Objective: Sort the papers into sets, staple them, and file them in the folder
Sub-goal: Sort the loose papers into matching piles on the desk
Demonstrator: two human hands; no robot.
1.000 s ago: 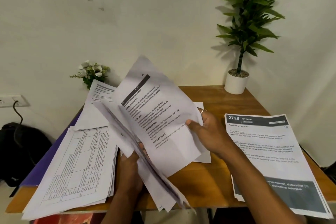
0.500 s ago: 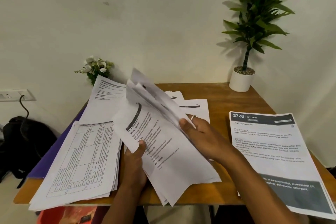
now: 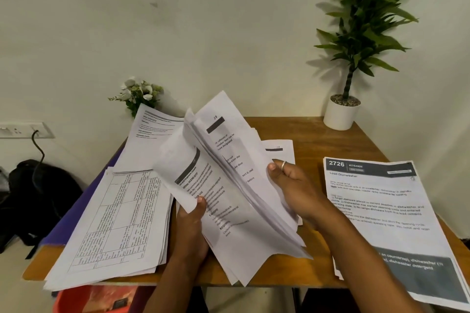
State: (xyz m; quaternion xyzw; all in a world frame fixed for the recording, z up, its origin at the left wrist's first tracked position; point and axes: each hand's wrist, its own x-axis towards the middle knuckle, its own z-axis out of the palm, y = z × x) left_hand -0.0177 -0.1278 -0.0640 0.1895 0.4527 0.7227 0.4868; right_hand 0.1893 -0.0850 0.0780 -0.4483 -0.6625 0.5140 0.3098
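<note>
A fanned bundle of printed sheets (image 3: pixel 229 201) is held up over the middle of the wooden table (image 3: pixel 318 140). My left hand (image 3: pixel 192 231) grips its lower left side, thumb on the front page. My right hand (image 3: pixel 292 188), a ring on one finger, holds the right-hand sheets spread apart. A stack with printed tables (image 3: pixel 114 221) lies at the left, another text page (image 3: pixel 152 134) behind it. The "2726 Kitchen" stack (image 3: pixel 386 216) lies at the right. A purple folder (image 3: pixel 84 201) shows under the left stacks. No stapler is visible.
A tall potted plant in a white pot (image 3: pixel 342 112) stands at the table's back right corner, a small white-flower bunch (image 3: pixel 138 95) at the back left. A black bag (image 3: pixel 33 198) and wall socket (image 3: pixel 23 129) sit left of the table. A red bin (image 3: pixel 94 298) is below the front edge.
The bundle has been leafed further: more sheets now stand on the right side under my right hand, and a different page faces me on the left. The view shifted slightly.
</note>
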